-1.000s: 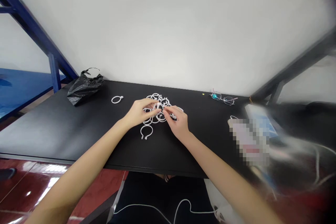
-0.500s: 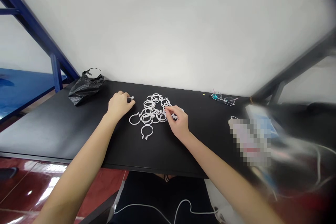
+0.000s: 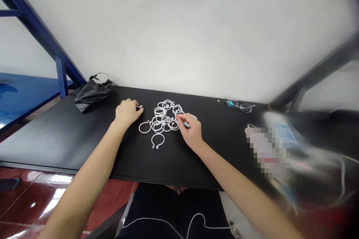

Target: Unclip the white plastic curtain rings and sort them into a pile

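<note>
A loose pile of white plastic shower curtain rings [image 3: 158,127], with open clasp ends, lies on the black table [image 3: 134,157]. To the left of the pile, my left hand [image 3: 125,114] rests low over the table with curled fingers. A white clasp end pokes out between its thumb and forefinger; the hand hides the rest of that ring. At the pile's right side my right hand [image 3: 191,129] pinches a ring between thumb and forefinger. Parts of further rings show beside and behind this hand. One ring [image 3: 157,140] lies nearest me, apart from the heap.
A crumpled black plastic bag [image 3: 94,93] sits at the back left. Eyeglasses [image 3: 239,105] lie near the wall at the back right. Blurred packaging [image 3: 280,130] stands at the right. A white cable [image 3: 157,219] runs across my lap.
My left fingers have drawn slightly closer together around the ring. The right hand keeps its pinch almost unmoved, and the pile looks the same; the whole view has shifted a little.
</note>
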Motion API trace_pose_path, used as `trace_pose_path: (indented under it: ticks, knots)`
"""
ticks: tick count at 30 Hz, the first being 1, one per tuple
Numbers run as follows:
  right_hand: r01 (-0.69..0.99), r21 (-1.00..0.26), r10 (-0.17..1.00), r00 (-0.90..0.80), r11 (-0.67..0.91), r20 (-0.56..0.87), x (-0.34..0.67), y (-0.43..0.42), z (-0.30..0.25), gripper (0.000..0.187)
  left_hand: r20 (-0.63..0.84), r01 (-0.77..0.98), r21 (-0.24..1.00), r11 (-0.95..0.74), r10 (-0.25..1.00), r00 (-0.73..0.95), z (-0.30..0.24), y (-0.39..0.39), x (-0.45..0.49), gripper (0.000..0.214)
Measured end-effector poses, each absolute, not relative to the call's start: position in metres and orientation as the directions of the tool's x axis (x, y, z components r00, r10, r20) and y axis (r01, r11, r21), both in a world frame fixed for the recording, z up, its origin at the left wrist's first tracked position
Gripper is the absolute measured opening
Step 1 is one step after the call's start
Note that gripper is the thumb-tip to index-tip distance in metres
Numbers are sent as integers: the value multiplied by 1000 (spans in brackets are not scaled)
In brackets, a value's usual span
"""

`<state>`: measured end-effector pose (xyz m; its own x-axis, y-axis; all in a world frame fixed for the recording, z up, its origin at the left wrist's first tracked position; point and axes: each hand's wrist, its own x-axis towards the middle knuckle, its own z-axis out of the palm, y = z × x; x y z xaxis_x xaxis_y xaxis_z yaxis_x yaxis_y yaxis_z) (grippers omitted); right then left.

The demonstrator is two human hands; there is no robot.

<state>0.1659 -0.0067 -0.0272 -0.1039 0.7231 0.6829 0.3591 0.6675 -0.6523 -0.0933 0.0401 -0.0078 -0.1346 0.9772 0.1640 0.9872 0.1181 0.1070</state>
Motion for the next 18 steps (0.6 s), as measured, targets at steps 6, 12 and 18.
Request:
trace_pose_path:
  ticks: [6, 12, 18]
  knots:
    - [353, -656, 724, -99, 667, 683, 166, -7, -27, 16, 156, 983, 128, 132, 976, -152, -7, 40, -92, 35]
    - [348, -652, 718, -103, 674, 688, 166, -7, -28, 16, 222, 741, 617, -267, 962, 161, 4, 38, -90, 25]
    - [352, -649, 716, -96, 674, 691, 166, -7, -27, 15, -28, 561, 757, -334, 842, 538, 3, 35, -91, 31]
